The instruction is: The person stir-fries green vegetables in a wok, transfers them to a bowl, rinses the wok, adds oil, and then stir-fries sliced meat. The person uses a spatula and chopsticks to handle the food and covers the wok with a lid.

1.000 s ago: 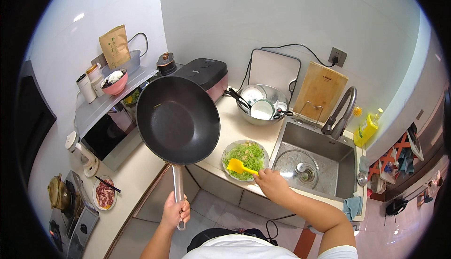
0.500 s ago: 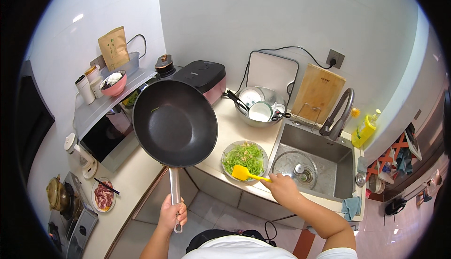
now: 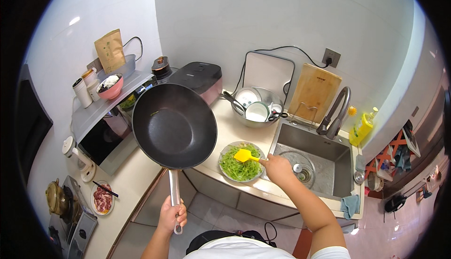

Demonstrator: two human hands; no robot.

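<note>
My left hand (image 3: pixel 173 216) is closed round the metal handle of a dark wok (image 3: pixel 174 126), which is tilted so that its inside faces me. A small green shred clings to the wok's inner wall, which otherwise looks bare. In my right hand (image 3: pixel 278 169) is a yellow spatula (image 3: pixel 245 155), gripped by its handle. Its blade lies over the green shredded vegetables (image 3: pixel 239 169) heaped on a plate (image 3: pixel 261 174) on the counter, left of the sink; whether it touches them I cannot tell.
Right of the plate is the sink (image 3: pixel 336 165) with a tap (image 3: pixel 334 115). Behind stand a metal bowl of dishes (image 3: pixel 256 123), a cutting board (image 3: pixel 314 92) and a rice cooker (image 3: pixel 197 76). To the left are a microwave (image 3: pixel 105 134), a plate of raw meat (image 3: pixel 102 198) and a stove (image 3: pixel 82 231).
The spatula's blade has moved from the plate's near edge to over the middle of the vegetables, my right hand shifting slightly away from me. The wok stays nearly in place.
</note>
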